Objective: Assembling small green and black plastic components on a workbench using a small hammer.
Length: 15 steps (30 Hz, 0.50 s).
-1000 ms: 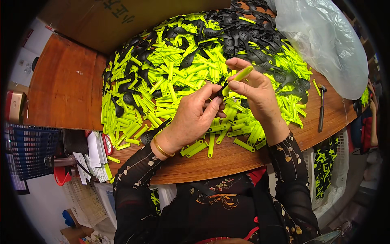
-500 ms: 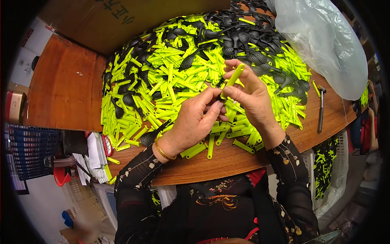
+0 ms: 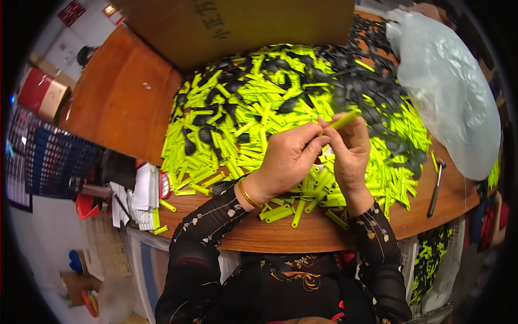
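My right hand (image 3: 352, 155) is closed around a lime-green plastic handle (image 3: 344, 120), which tilts up to the right with a hole at its raised end. Pressed up to the handle's lower end, my left hand (image 3: 291, 157) has its thumb and fingers pinched together. What sits between the left fingertips is hidden. Both hands are above a big heap of loose lime-green handles (image 3: 253, 121). Black perforated spoon heads (image 3: 207, 135) lie mixed into the heap, with more black spoon pieces (image 3: 372, 81) piled at its far right.
A cardboard box (image 3: 259, 27) stands behind the heap on the wooden table (image 3: 259, 238). At the right are a clear plastic bag (image 3: 458, 102) and a hammer (image 3: 436, 189). On the left are a wooden board (image 3: 121, 97), papers (image 3: 141, 194) and a blue basket (image 3: 59, 164).
The handle has tipped from steep to flatter, its raised end now leaning right. My hands have come closer together around its lower end. The whole view has shifted and turned slightly.
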Tool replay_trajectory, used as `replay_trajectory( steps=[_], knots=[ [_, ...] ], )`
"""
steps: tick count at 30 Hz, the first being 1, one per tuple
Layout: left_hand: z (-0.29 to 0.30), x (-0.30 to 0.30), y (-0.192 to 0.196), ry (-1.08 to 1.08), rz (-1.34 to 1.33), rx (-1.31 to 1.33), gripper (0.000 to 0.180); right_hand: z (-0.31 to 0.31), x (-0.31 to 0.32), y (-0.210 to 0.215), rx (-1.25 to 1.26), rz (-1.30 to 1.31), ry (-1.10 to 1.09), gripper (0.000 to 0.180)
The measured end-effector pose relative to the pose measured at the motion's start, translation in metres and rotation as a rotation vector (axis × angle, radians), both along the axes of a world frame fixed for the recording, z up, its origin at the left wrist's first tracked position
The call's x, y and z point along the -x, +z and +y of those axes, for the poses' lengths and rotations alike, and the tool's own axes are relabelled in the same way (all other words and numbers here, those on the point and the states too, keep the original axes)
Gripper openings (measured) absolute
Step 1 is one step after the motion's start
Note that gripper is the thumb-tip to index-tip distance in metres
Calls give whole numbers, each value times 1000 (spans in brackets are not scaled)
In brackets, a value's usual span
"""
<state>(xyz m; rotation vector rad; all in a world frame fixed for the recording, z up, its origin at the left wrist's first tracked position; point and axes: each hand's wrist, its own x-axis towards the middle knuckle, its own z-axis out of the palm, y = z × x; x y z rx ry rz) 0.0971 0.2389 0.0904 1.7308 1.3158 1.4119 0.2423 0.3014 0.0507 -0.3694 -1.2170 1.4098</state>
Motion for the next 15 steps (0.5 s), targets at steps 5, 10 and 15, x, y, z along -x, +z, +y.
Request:
replay_trajectory(
  steps=[5, 10, 15],
  knots=[
    [-16, 35, 14, -137, 186, 288, 24, 16, -13, -6, 198, -130, 368, 63],
    [-30, 93, 10, -211, 608, 505, 38, 37, -69, -2, -199, -995, 226, 45],
    [33, 181, -37, 373, 930, 48, 22, 28, -81, -2, -821, -1340, 38, 19]
  ],
)
